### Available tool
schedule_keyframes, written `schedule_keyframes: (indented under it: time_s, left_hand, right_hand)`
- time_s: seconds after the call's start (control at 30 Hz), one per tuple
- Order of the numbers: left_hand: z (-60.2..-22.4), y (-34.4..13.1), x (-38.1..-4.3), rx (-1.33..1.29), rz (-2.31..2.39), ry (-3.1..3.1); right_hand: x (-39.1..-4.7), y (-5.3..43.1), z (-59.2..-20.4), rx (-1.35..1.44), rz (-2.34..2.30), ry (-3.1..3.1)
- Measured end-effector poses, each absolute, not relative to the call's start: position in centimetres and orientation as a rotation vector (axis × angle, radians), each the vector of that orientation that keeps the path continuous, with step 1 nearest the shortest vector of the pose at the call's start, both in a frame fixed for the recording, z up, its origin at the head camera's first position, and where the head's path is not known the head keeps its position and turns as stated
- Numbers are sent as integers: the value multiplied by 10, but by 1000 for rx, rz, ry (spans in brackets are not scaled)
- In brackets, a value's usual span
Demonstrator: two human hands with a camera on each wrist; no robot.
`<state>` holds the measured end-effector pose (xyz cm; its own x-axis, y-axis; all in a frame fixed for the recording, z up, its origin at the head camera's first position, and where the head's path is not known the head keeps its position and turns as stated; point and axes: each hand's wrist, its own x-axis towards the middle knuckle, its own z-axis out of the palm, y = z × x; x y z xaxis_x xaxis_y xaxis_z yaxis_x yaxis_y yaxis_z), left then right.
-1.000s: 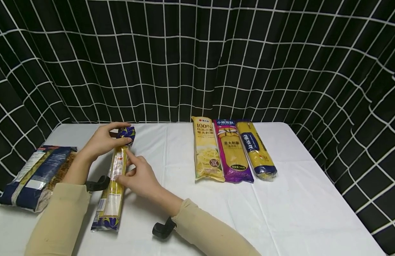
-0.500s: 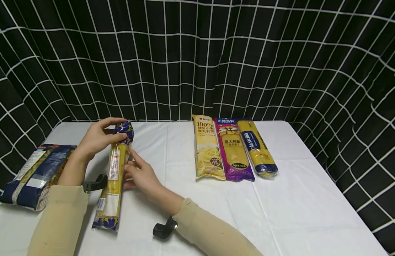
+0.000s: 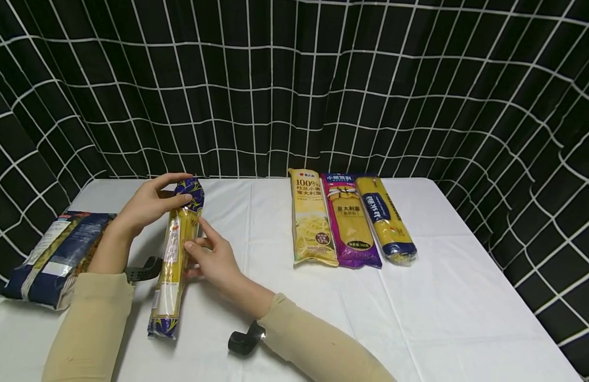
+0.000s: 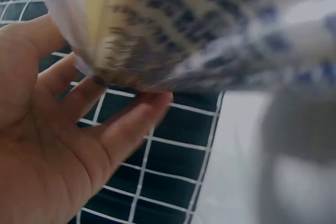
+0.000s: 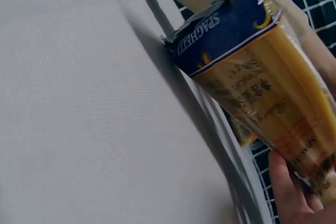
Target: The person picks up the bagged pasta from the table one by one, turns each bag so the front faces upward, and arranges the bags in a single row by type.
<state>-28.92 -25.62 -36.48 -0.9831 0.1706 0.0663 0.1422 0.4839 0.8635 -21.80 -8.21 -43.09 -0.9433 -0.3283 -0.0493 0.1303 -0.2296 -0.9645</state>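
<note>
A long clear pack of spaghetti [image 3: 171, 276] with dark blue ends stands between both hands at the left of the table, its far end tilted up. My left hand [image 3: 148, 206] grips its far blue end, thumb on the near face and fingers over the top. Lower down, my right hand [image 3: 218, 263] holds the pack's right edge, the thumb on the front and other fingers partly hidden behind. The right wrist view shows the pack's other face [image 5: 247, 77] with its "SPAGHETTI" end close to the white cloth. In the left wrist view the printed wrapper [image 4: 173, 30] is blurred.
A dark blue pasta bag [image 3: 67, 254] lies left of the left forearm. Right of centre lie a yellow noodle pack [image 3: 312, 223], a purple pasta pack [image 3: 350, 220] and a la sicilia pack [image 3: 385, 217], side by side. A black gridded curtain [image 3: 270, 106] surrounds the white table [image 3: 442, 318].
The pack has turned a little about its length, its barcode shifting toward the left edge. My right hand has eased off and taken a fresh hold on the right edge; the left keeps its grip.
</note>
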Motion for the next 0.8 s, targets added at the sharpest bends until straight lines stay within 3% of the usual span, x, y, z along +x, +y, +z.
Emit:
schedule_keyframes:
  time_s: [0.27,0.8]
  left_hand:
    - [-362,-255,-287,251,1349,2732]
    - [-359,-249,-285,309,1536,2739]
  right_hand:
    - [-227,-73,-428,-336,-2171,2013]
    - [-227,-68,-424,-379,-2102,2248]
